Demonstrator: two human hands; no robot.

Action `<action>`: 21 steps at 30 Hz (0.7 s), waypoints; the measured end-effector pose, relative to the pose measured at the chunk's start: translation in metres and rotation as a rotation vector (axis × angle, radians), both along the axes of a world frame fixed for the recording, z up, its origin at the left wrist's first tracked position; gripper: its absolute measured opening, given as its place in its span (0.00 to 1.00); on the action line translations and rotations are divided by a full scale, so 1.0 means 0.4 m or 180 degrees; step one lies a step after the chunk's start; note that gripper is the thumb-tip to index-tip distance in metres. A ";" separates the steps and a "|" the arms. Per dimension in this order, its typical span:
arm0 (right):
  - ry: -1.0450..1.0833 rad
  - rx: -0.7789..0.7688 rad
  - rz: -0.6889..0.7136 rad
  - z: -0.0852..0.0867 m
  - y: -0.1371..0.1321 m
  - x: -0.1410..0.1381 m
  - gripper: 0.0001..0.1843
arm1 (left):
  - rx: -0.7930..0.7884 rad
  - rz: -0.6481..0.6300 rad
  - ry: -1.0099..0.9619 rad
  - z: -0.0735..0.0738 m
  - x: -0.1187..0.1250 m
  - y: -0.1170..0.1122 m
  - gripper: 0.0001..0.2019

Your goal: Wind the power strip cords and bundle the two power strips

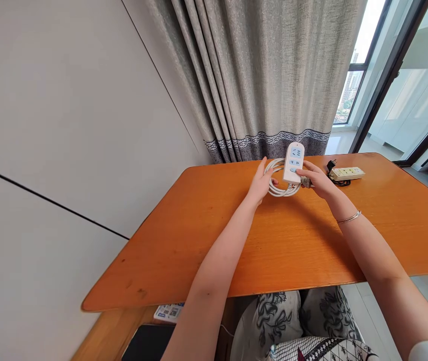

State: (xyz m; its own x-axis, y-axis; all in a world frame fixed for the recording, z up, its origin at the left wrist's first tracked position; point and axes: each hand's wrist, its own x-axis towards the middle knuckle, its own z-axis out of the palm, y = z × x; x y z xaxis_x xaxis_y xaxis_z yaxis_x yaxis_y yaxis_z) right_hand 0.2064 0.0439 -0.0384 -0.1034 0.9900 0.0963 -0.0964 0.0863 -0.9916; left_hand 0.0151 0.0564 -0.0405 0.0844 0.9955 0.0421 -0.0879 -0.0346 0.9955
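Note:
A white power strip (293, 161) with light blue sockets is held up above the table, its face toward me. Its white cord (276, 192) is wound into a loose coil behind and below it. My left hand (262, 182) grips the left side of the coil, thumb on the near side. On the other side, my right hand (314, 179) is closed on the lower right of the power strip, thumb against its front edge. A greyish plug-like piece (305, 182) shows just under the right fingers.
On the orange wooden table (199, 225), a cream power strip (347, 173) with a black cord and plug (331, 164) lies right of my hands. A grey curtain (274, 75) hangs behind the table. Beneath the front edge are a dark flat object (148, 343) and a printed package (169, 312).

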 end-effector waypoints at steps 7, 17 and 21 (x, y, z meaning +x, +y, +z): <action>-0.0154 -0.0354 0.0023 -0.058 -0.035 0.112 0.30 | 0.0364 -0.0172 0.0869 -0.008 -0.033 0.019 0.31; -0.1489 -0.1382 -0.0654 -0.122 -0.193 0.538 0.29 | 0.0444 -0.0956 0.1345 -0.012 -0.044 0.003 0.25; -0.1903 -0.1508 -0.0866 -0.141 -0.179 0.623 0.27 | 0.0451 -0.1277 0.1729 -0.047 -0.039 0.022 0.27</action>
State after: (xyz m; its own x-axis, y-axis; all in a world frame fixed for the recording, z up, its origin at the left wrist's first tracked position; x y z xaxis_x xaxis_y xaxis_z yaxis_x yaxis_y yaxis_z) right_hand 0.4556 -0.0277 -0.0948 0.2456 0.9097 -0.3350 0.4254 -0.4117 -0.8060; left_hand -0.0006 0.0654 -0.0592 0.4911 0.8709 0.0171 0.3888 -0.2367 0.8904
